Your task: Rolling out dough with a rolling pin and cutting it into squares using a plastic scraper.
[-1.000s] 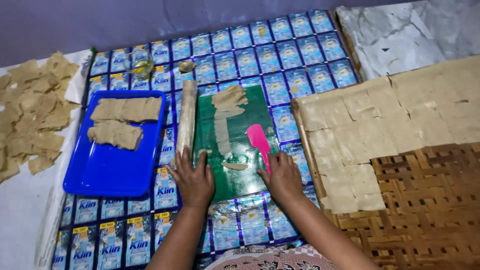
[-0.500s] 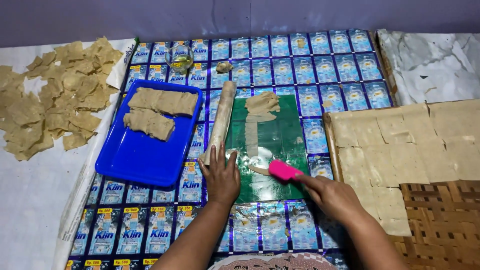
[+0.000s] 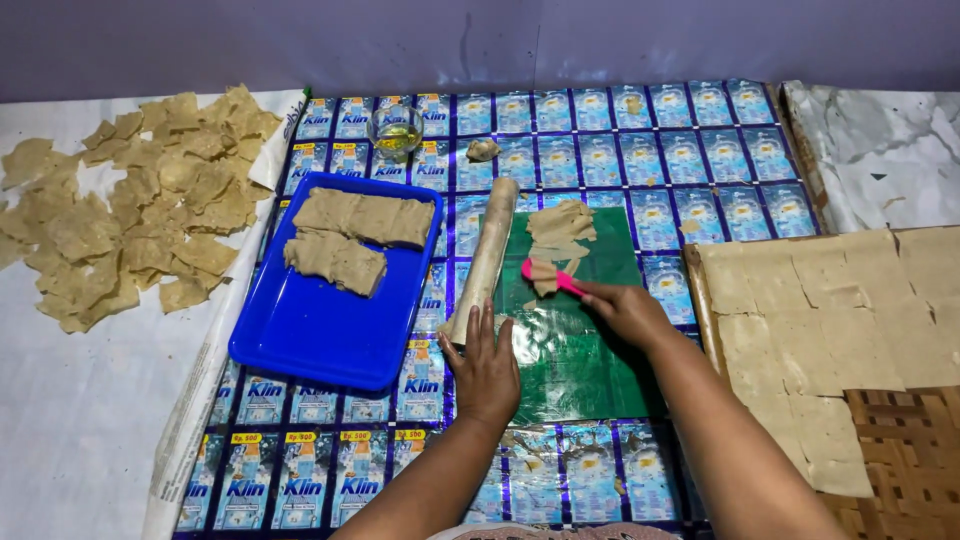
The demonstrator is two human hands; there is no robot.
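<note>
A green plastic sheet (image 3: 580,355) lies on a mat of blue sachets. My left hand (image 3: 487,365) rests flat on the sheet's left edge, fingers spread, just below the lower end of a pale rolling pin (image 3: 485,258). My right hand (image 3: 622,312) grips a pink scraper (image 3: 545,273) whose blade is under a scrap of tan dough. A small heap of scraped dough (image 3: 560,225) sits at the sheet's top.
A blue tray (image 3: 320,330) with two dough slabs (image 3: 350,235) sits left of the pin. Cut dough pieces (image 3: 130,210) are spread at far left, flat dough squares (image 3: 840,310) on a woven tray at right. A small glass bowl of oil (image 3: 397,128) stands at the back.
My right hand has picked the pink scraper off the sheet and pushed it up to the dough. The thin dough layer is scraped into a heap at the sheet's top. My left hand stays down.
</note>
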